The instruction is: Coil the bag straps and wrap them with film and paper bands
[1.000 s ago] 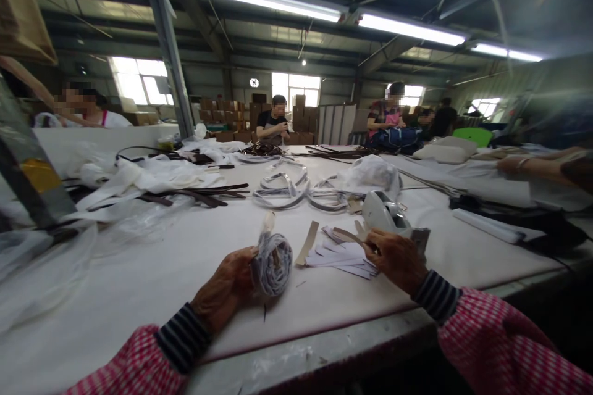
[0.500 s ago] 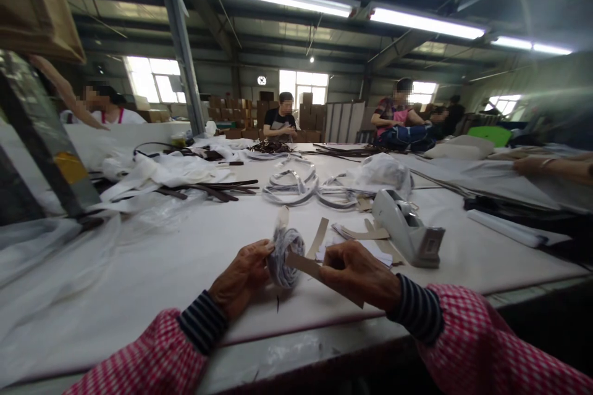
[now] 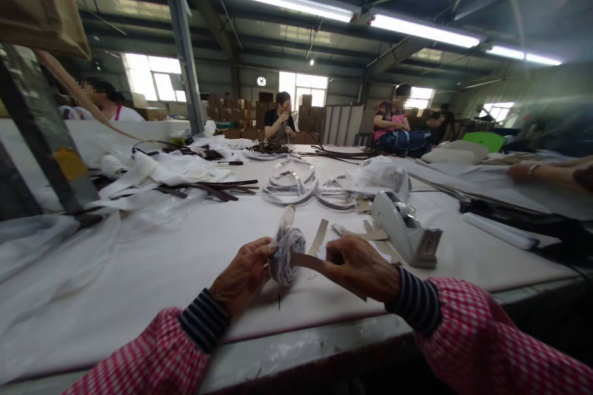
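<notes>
My left hand (image 3: 245,271) grips a coiled bundle of wrapped grey-white strap (image 3: 288,259) by its left side, fingers and thumb closed on it. A pale loose end (image 3: 286,219) sticks up from the top of the coil. In my right hand (image 3: 359,265) a flat tan cardboard strip (image 3: 308,261) is pinched; its left end reaches into the middle of the coil, and its other end shows below the hand. Just behind my right hand lie more tan strips (image 3: 319,236) and small white papers. A grey tape dispenser (image 3: 405,228) stands to the right of them.
Looped wrapped straps (image 3: 291,188) and a clear plastic bag (image 3: 382,176) lie farther back on the white table (image 3: 185,296). At left are dark straps (image 3: 217,188), white wrapping (image 3: 157,173) and a metal post (image 3: 41,136). A co-worker's hand (image 3: 523,173) is at the right.
My right hand has moved slightly, and the cardboard strip's end now sits farther into the coil. The left hand holds the coil almost in the same place.
</notes>
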{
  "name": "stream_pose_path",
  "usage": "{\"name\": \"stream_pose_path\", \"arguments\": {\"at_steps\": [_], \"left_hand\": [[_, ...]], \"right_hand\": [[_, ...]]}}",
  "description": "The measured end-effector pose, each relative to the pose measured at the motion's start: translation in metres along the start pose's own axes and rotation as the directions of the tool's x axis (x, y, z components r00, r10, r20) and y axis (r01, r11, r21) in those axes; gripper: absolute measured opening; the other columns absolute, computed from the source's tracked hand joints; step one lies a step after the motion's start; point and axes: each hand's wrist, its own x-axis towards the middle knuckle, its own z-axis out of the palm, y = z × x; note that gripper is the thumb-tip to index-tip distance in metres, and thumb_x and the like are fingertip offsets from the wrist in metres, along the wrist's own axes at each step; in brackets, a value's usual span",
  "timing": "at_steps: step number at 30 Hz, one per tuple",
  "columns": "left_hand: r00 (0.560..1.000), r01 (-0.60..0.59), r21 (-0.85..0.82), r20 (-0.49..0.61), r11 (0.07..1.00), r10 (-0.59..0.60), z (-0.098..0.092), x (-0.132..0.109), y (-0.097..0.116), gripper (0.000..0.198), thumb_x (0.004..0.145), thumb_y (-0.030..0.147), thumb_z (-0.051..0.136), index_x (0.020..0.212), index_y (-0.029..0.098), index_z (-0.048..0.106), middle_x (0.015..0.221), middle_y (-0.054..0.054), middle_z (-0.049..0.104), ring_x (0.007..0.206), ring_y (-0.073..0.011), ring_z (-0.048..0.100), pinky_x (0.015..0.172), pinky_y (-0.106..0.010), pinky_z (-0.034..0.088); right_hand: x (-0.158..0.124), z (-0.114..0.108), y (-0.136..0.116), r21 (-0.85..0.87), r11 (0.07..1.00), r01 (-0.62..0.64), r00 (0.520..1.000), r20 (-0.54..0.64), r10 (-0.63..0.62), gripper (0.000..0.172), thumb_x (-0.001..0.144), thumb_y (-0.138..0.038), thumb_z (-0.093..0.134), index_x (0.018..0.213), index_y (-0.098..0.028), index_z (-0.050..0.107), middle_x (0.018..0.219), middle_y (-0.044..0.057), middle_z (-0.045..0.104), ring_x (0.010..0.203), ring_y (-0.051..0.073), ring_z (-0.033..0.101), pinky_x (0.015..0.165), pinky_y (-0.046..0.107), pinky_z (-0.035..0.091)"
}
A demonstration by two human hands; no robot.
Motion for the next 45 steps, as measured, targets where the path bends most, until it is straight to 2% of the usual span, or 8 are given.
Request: {"name": "stream_pose_path", "arguments": {"at_steps": [5,10,13,24,31,38,42,45], "left_hand": [[1.0,0.01,-0.014,0.0,1.0,-0.01,-0.002,0.001,0.0,0.025,0.089,0.029,0.072,0.105,0.01,0.073,0.107,-0.013,0.072,0.087,-0.0181,0.062,0.075,-0.027,0.051],[1.0,-0.002,0.004,0.014,1.0,0.002,0.002,-0.001,0.001,0.025,0.087,0.031,0.074,0.1,0.01,0.073,0.103,-0.011,0.072,0.087,-0.0181,0.061,0.076,-0.027,0.05],[1.0,-0.007,0.036,0.017,0.999,0.007,0.003,-0.002,0.001,0.023,0.087,0.032,0.074,0.097,0.011,0.073,0.096,-0.009,0.071,0.082,-0.0157,0.06,0.074,-0.026,0.049],[0.998,-0.055,0.076,-0.028,0.996,0.057,-0.003,0.0,0.0,0.014,0.086,0.029,0.075,0.09,0.016,0.071,0.087,-0.003,0.068,0.077,-0.0131,0.058,0.071,-0.023,0.048],[0.996,-0.078,0.097,-0.031,0.992,0.081,-0.003,0.001,0.002,0.015,0.085,0.03,0.076,0.09,0.016,0.074,0.098,-0.006,0.07,0.09,-0.0164,0.06,0.081,-0.025,0.048],[0.994,-0.105,0.208,0.019,0.972,0.103,0.002,-0.002,0.003,0.018,0.086,0.031,0.074,0.09,0.014,0.075,0.087,-0.004,0.066,0.081,-0.0158,0.055,0.076,-0.026,0.044],[0.994,-0.11,0.256,0.015,0.96,0.11,0.004,-0.004,0.006,0.017,0.086,0.031,0.073,0.09,0.014,0.074,0.084,-0.003,0.065,0.08,-0.0157,0.054,0.077,-0.027,0.043],[0.993,-0.109,0.257,-0.005,0.96,0.114,0.002,-0.004,0.006,0.018,0.085,0.031,0.074,0.087,0.013,0.073,0.081,-0.003,0.064,0.076,-0.0145,0.052,0.073,-0.026,0.042]], "right_hand": [[0.001,-0.003,0.002,0.011,1.0,-0.005,1.0,0.006,0.005,0.021,0.073,-0.023,0.064,0.054,-0.016,0.057,0.05,-0.003,0.048,0.052,0.01,0.045,0.05,0.026,0.025],[0.003,0.004,-0.004,0.099,0.994,0.05,0.998,0.022,-0.052,0.031,0.077,-0.031,0.065,0.051,-0.016,0.054,0.048,-0.004,0.043,0.051,0.009,0.042,0.049,0.025,0.025],[0.011,0.011,-0.007,0.185,0.982,0.046,0.999,0.012,-0.049,0.028,0.076,-0.029,0.065,0.053,-0.016,0.055,0.05,-0.004,0.046,0.053,0.009,0.044,0.049,0.024,0.025],[0.031,0.026,-0.006,0.594,0.804,-0.024,0.995,0.091,-0.038,0.016,0.069,-0.02,0.06,0.056,-0.015,0.053,0.053,-0.004,0.047,0.051,0.008,0.04,0.045,0.021,0.026],[0.034,0.03,-0.007,0.483,0.852,0.202,0.97,0.018,-0.241,0.02,0.077,-0.022,0.059,0.061,-0.016,0.05,0.058,-0.005,0.045,0.057,0.008,0.04,0.05,0.022,0.027],[0.038,0.032,-0.005,0.372,0.89,0.265,0.963,-0.062,-0.261,0.025,0.087,-0.03,0.059,0.067,-0.014,0.061,0.062,-0.003,0.049,0.062,0.011,0.046,0.055,0.022,0.033],[0.037,0.039,-0.008,0.511,0.82,0.257,0.966,-0.143,-0.214,0.026,0.085,-0.035,0.064,0.071,-0.013,0.066,0.063,-0.002,0.054,0.064,0.012,0.05,0.058,0.022,0.039],[0.031,0.042,-0.006,0.677,0.712,0.183,0.983,-0.122,-0.137,0.026,0.084,-0.038,0.065,0.079,-0.012,0.068,0.063,-0.003,0.056,0.057,0.011,0.051,0.052,0.022,0.04]]}}
